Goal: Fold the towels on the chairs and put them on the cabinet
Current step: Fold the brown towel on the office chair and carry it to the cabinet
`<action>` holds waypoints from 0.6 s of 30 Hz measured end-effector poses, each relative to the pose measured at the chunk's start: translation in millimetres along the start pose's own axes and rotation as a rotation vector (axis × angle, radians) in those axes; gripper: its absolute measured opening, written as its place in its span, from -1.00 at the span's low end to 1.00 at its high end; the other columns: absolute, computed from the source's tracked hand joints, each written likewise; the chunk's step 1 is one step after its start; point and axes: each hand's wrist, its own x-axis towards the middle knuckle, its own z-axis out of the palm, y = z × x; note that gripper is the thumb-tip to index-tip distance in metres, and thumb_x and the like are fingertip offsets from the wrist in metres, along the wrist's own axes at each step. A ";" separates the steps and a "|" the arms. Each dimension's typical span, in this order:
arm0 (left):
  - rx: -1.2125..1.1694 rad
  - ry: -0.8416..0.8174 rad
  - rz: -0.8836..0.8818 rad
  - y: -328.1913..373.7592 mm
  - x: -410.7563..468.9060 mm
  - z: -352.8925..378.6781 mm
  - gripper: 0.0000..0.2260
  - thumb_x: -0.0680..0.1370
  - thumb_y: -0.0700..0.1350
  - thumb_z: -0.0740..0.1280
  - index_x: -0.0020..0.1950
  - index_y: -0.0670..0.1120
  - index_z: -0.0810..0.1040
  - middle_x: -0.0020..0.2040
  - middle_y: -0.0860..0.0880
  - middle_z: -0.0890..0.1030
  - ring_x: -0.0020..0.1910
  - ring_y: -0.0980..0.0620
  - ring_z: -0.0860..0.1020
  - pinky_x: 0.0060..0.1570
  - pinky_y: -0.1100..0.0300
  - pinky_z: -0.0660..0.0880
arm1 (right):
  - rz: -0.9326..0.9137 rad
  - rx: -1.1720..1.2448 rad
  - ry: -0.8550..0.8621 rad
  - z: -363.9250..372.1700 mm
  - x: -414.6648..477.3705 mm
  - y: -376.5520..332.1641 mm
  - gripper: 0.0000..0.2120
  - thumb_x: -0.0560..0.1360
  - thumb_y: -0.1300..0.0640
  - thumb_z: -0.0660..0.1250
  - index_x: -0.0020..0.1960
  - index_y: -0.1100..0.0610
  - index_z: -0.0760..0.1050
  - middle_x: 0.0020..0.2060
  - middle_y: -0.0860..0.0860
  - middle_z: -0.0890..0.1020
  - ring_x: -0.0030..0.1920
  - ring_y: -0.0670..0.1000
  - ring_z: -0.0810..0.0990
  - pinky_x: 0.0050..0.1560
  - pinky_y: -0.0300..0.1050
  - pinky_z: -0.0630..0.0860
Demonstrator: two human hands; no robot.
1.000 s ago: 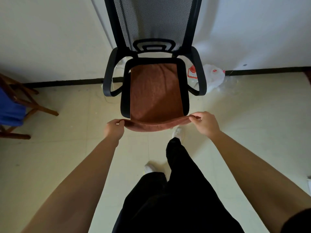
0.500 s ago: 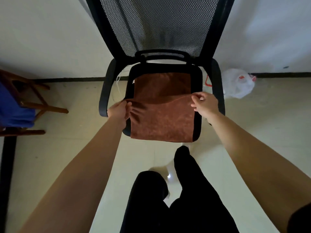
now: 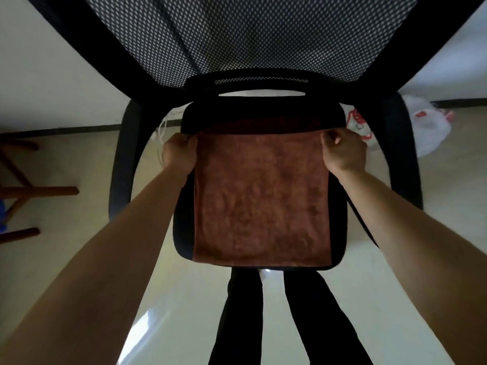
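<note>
Pale glossy floor tiles run under the person's dark trouser legs and up to the front edge of a black office chair seat. The brown towel lies flat on that seat, its near fold along the front edge and narrow black margins showing at the left and right edges. It looks doubled: a darker strip of a lower layer shows just past the top layer near the seat's back edge.

The left hand pinches the top layer's far-left corner, fingers curled on the cloth. The right hand pinches the far-right corner the same way.

To finish this fold well, I would set both corners down together, square on the lower layer's corners so that strip is covered. Keep light tension between the hands so the far edge lies straight. Then smooth outward from the middle before the next fold.

Beyond rise the mesh backrest and a white wall. A plastic bag lies on the floor to the right and a wooden chair stands to the left. No cabinet is in view.
</note>
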 end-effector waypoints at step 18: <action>0.031 0.103 0.143 -25.9 59.2 43.4 -0.61 0.54 0.18 0.30 0.16 -0.11 0.58 0.01 -0.11 0.65 0.03 -0.11 0.61 -0.02 0.09 0.52 | 0.014 -0.020 0.180 41.5 27.6 16.9 -0.69 0.62 -0.09 0.26 0.10 0.13 0.59 -0.02 0.03 0.70 0.02 0.05 0.65 -0.12 -0.27 0.33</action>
